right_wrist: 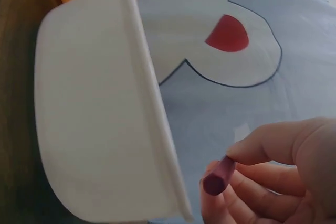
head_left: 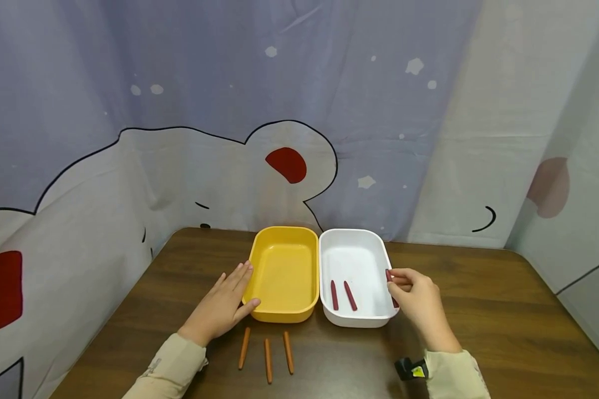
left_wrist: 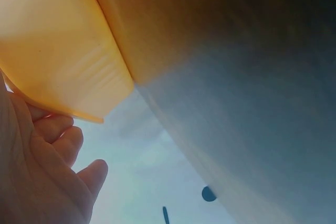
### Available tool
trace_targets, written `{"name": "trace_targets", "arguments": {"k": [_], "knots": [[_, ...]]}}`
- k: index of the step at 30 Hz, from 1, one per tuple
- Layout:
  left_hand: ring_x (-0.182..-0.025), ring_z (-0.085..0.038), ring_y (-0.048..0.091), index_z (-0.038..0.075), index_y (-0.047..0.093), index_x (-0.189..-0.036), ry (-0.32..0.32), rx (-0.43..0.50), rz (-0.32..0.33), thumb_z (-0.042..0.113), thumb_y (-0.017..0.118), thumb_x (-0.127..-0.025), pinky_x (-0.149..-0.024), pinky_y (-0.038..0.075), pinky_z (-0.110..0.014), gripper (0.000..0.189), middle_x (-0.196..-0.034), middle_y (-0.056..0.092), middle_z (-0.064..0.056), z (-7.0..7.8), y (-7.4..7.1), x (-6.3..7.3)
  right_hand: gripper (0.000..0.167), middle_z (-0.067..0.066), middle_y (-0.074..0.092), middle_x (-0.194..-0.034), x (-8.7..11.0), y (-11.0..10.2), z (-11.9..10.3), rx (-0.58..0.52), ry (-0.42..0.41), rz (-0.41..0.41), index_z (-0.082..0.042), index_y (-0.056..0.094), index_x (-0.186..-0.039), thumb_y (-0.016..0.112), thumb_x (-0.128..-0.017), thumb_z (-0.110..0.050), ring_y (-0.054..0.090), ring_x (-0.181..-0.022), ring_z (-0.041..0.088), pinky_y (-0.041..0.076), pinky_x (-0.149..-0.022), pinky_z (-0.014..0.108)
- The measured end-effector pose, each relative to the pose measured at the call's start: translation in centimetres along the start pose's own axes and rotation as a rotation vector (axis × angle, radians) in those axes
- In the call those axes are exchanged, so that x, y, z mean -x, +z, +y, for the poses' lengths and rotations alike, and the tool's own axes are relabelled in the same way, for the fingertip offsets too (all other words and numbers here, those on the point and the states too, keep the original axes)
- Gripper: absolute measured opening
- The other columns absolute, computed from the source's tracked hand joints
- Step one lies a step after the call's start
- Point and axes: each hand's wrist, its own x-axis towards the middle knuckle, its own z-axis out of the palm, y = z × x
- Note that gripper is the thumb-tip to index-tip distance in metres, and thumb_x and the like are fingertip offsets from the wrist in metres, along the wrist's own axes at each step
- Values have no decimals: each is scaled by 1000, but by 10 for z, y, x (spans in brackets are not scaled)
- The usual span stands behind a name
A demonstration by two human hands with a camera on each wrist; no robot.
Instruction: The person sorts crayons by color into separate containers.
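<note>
In the head view, my left hand (head_left: 223, 306) lies with its fingers extended against the left rim of a yellow plastic tub (head_left: 281, 317). The left wrist view shows those fingers touching the edge of the yellow tub (left_wrist: 68, 72). My right hand (head_left: 420, 302) pinches a dark red crayon (right_wrist: 219, 177) between thumb and fingers, by the right rim of a white plastic tub (head_left: 356, 321). Inside the white tub lie two dark red crayons (head_left: 350, 296), apart from each other. The yellow tub has nothing in it.
Three orange-brown crayons (head_left: 268, 360) lie on the brown wooden table (head_left: 499, 321) in front of the yellow tub. The two tubs stand side by side. A printed curtain (head_left: 219, 177) hangs behind the table. A black device (head_left: 410, 369) is at the right wrist.
</note>
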Motion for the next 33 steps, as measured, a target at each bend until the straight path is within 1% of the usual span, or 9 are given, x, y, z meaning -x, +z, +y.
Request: {"name": "trace_targets", "arguments": {"k": [3,5,8,13,16,21,26,29,33], "knots": [[-152,-34,24,-3,28,-158,5,0,4,50,49,-105,-120,22,-59,78,-165,24,-18,1,-1,0,25,20,75,-98,-3,8,1,11,-37,21,7,73,-111,69,-88,-2,74,-86,30,55,-67,18],[-152,-34,24,-4,28,-158,8,-1,7,49,49,-105,-120,22,-59,78,-165,24,-18,1,-1,0,25,19,75,-96,-5,14,1,13,-56,19,7,74,-110,69,-87,-2,74,-85,30,56,-68,21],[-152,-33,23,-3,27,-158,7,0,5,49,50,-105,-120,22,-59,78,-165,24,-18,1,-1,0,24,18,75,-94,-9,22,2,25,-80,-3,7,73,-109,70,-87,-1,74,-84,29,58,-69,24],[-153,-32,22,-3,27,-158,4,2,-1,50,49,-105,-121,22,-58,78,-165,23,-17,1,0,0,24,16,75,-89,-15,32,1,55,-107,-41,9,73,-107,69,-85,1,73,-79,27,58,-64,28],[-153,-32,23,-3,28,-158,4,1,1,50,48,-105,-120,22,-58,78,-165,23,-17,1,0,0,24,16,75,-88,-20,36,0,84,-129,-68,9,73,-106,69,-84,1,73,-78,27,59,-67,35],[-153,-32,23,-3,27,-158,3,2,5,50,49,-105,-120,22,-58,78,-165,23,-17,0,1,0,20,18,75,-89,-27,43,-2,155,-167,-119,9,72,-104,70,-85,2,73,-77,27,59,-69,42],[-153,-32,22,-2,27,-158,0,5,1,50,49,-105,-120,22,-58,78,-165,23,-17,0,1,0,17,14,74,-85,-33,52,-2,284,-192,-155,8,72,-100,72,-84,3,70,-78,27,57,-71,44],[-153,-32,22,-2,27,-158,-1,6,-2,50,49,-105,-120,22,-58,78,-165,23,-17,0,1,0,16,10,72,-80,-34,57,-2,353,-188,-179,7,71,-98,74,-83,1,67,-75,25,56,-72,45],[-153,-32,23,-3,27,-158,1,7,1,50,49,-105,-120,22,-58,78,-165,23,-17,0,1,0,13,7,67,-74,-34,64,-2,415,-172,-203,6,71,-95,73,-83,0,63,-70,23,56,-70,44]]}}
